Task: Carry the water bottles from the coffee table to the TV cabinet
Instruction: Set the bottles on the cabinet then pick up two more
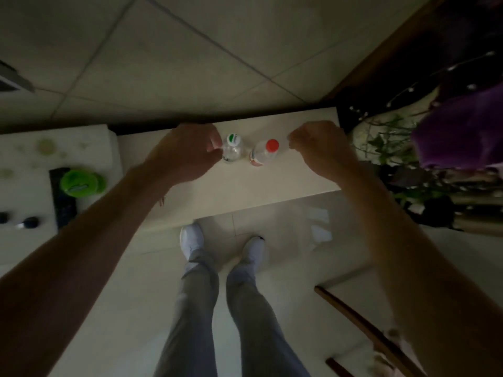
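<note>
Centre frame: left hand curled against green-capped bottle, grip unclear; right hand curled, empty, beside red-capped bottle; likely risk: a nudge topples one.

Green tub left; purple cloth right.

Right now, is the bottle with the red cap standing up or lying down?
Standing up. The red-capped bottle rests on its base on the white surface, cap pointing up at the camera.
</note>
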A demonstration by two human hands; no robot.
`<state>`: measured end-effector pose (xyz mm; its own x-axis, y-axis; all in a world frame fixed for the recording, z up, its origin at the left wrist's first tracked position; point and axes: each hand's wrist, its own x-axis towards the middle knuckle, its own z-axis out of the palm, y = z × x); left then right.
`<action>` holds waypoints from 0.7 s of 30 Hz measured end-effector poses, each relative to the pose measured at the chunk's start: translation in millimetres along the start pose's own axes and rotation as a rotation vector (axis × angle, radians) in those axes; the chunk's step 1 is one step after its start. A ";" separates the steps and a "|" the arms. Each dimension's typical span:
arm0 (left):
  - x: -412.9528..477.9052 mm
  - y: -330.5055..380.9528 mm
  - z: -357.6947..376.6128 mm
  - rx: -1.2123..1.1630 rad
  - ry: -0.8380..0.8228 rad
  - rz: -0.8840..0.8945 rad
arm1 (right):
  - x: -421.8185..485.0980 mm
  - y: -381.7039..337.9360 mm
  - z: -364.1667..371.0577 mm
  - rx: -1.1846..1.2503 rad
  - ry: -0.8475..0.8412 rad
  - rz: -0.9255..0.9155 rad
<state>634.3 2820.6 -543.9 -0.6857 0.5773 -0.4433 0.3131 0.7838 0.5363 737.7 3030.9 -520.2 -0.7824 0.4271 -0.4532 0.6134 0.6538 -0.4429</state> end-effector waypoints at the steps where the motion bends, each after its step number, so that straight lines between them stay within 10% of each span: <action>1: -9.5 9.5 -15.1 0.069 -0.041 0.045 | -11.6 -11.1 -12.3 -0.016 -0.019 -0.032; 21: -205.0 150.5 -188.3 0.224 0.151 0.254 | -201.2 -110.7 -164.3 0.038 0.066 -0.247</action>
<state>698.3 2777.1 -237.1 -0.6517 0.7325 -0.1967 0.6103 0.6605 0.4373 809.6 2975.3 -252.9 -0.9136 0.2977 -0.2769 0.4054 0.7198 -0.5635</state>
